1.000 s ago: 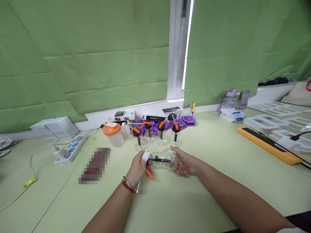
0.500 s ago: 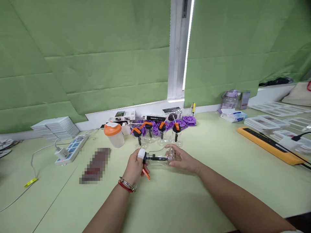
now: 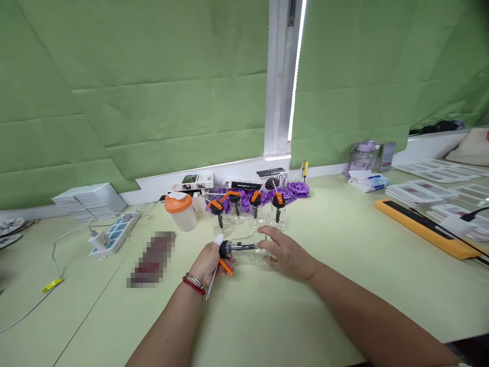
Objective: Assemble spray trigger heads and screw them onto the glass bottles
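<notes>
Right now the clear glass bottle (image 3: 250, 251) lies sideways just above the table (image 3: 305, 316); right hand (image 3: 286, 253) cups its body, left hand (image 3: 208, 260) grips the black-and-orange cap (image 3: 224, 251). Looks like cap-fitting; next calls for a steady twist. Finished bottles (image 3: 248, 216) stand beyond.

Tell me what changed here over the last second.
The right hand slid from the base end of the clear glass bottle to lie over the top of it. The left hand kept gripping the black cap end. The four similar bottles behind stayed put.
</notes>
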Tool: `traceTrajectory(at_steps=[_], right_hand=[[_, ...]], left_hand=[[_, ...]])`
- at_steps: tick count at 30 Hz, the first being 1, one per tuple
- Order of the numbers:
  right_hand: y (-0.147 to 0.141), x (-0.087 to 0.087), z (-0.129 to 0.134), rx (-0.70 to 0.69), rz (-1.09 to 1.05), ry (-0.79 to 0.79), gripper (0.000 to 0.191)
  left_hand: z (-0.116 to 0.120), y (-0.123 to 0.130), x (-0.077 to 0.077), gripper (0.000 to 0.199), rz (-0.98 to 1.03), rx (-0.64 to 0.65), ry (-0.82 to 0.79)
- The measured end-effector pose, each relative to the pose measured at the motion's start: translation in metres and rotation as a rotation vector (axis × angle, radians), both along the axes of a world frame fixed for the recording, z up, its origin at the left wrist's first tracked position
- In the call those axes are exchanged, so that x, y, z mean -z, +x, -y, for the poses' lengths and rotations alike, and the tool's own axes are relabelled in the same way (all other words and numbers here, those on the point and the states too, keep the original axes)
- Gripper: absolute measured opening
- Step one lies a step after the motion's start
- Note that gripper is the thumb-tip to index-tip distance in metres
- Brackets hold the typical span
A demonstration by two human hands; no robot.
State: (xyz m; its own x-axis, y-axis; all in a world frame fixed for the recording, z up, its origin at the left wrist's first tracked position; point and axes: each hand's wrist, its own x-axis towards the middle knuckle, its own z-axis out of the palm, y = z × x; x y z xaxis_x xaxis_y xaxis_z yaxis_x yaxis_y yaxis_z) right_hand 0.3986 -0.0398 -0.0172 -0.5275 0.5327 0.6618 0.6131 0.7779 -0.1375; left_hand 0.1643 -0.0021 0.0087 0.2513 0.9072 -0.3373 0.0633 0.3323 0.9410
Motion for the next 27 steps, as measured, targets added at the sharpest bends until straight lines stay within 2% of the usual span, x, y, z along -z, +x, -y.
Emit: traceTrajectory(at_steps=[2,5,8,12,15,17,20,22,23,25,27], right_hand=[[0.001,-0.001,0.002,0.000,-0.018,-0.050,0.050],[0.002,-0.002,0.005,-0.015,-0.100,-0.174,0.062],[0.003,-0.003,0.008,0.001,-0.224,-0.380,0.072],[0.003,-0.001,0.006,0.013,-0.502,-0.824,0.077],[0.001,0.003,0.002,-0.128,-0.794,-1.169,0.060],[-0.001,0.005,0.000,-0.179,-0.913,-1.398,0.050],[-0.003,0.007,-0.003,-0.134,-0.931,-1.689,0.069],[-0.005,0.007,-0.004,-0.075,-0.933,-1.732,0.078],[-0.006,0.007,-0.005,-0.044,-0.950,-1.688,0.080],[-0.007,0.006,-0.003,0.004,-1.001,-1.504,0.076],[-0.007,0.002,0.001,-0.030,-0.972,-1.269,0.068]], left_hand=[[0.001,0.001,-0.001,0.041,-0.034,-0.009,-0.032],[0.003,0.002,-0.002,0.041,-0.061,0.001,-0.006],[0.005,0.004,-0.002,0.041,-0.065,-0.004,0.061],[0.009,0.008,-0.003,0.041,-0.068,-0.004,0.141],[0.013,0.010,-0.005,0.041,-0.073,0.006,0.192],[0.015,0.012,-0.005,0.042,-0.085,0.010,0.260],[0.016,0.013,-0.004,0.041,-0.108,0.022,0.347],[0.015,0.013,-0.002,0.039,-0.109,0.031,0.360],[0.015,0.014,-0.001,0.038,-0.110,0.028,0.355],[0.013,0.014,0.001,0.036,-0.111,0.008,0.331],[0.011,0.014,0.002,0.037,-0.100,-0.038,0.296]])
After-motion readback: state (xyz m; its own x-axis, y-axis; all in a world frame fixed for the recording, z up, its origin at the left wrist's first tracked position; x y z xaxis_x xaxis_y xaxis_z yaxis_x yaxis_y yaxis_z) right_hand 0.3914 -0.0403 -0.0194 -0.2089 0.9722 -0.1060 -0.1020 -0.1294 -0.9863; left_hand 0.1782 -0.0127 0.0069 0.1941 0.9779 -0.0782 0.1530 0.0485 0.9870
